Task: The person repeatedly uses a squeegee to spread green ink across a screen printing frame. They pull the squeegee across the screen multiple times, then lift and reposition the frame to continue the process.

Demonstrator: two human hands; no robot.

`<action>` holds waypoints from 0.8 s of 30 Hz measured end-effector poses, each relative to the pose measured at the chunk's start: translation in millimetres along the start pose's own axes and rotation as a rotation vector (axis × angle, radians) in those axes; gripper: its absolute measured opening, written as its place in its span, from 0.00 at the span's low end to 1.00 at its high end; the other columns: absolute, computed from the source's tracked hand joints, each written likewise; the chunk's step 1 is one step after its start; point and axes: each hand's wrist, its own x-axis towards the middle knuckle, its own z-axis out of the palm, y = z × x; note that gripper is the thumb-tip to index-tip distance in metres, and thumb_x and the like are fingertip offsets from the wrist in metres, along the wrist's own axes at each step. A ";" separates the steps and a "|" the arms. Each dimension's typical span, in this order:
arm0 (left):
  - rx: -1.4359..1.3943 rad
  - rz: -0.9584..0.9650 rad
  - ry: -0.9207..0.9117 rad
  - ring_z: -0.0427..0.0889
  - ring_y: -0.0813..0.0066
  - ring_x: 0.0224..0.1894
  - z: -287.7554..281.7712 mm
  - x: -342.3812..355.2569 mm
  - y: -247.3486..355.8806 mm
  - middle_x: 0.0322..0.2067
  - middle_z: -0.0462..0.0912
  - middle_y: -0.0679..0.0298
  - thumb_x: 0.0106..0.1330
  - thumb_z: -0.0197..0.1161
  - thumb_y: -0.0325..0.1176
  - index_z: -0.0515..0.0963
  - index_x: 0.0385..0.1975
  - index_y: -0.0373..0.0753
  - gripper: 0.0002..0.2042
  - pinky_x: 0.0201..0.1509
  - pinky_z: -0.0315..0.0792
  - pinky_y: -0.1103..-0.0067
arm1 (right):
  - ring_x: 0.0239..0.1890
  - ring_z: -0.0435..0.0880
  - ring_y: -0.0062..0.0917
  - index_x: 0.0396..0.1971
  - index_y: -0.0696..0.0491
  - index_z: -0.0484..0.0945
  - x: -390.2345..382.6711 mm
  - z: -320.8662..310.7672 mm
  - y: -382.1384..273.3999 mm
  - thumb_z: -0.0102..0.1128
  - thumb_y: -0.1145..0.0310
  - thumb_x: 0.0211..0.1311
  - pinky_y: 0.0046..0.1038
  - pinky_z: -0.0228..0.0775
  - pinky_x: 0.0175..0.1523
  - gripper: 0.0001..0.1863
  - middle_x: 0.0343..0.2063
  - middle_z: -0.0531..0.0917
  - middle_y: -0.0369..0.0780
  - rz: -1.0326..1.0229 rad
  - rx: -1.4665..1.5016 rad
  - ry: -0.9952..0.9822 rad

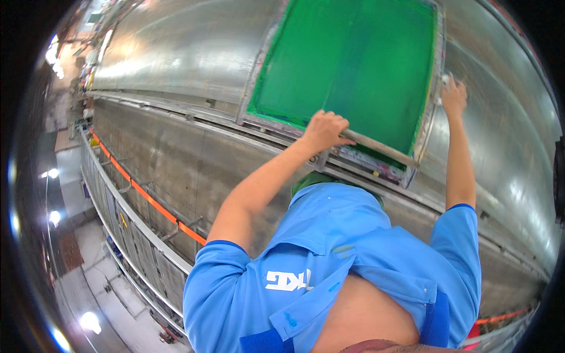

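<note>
A screen-printing frame [254, 82] with bright green mesh lies in front of me on a long metal table. Across its near end runs a long, pale squeegee [382, 147]. My left hand [323, 129] is closed around the left end of this bar, thumb pointing right. At the frame's right side, my right hand [454, 99] is closed, its fingers curled at a small white piece [445, 79] by the frame's edge. What exactly that piece is cannot be made out.
The shiny metal tabletop [176, 53] stretches to both sides, with a metal rail [153, 103] along its near edge. Behind me on the left, a metal railing [141, 226] and an orange strip [138, 185] run alongside. Bright lamps show at the far left.
</note>
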 end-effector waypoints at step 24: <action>-0.309 -0.084 -0.558 0.85 0.61 0.41 -36.1 276.6 -144.3 0.37 0.88 0.58 0.43 0.77 0.57 0.87 0.43 0.44 0.30 0.46 0.77 0.67 | 0.40 0.83 0.47 0.39 0.59 0.83 98.6 -63.8 -73.0 0.74 0.47 0.45 0.41 0.74 0.45 0.30 0.34 0.85 0.50 -0.287 0.608 -0.827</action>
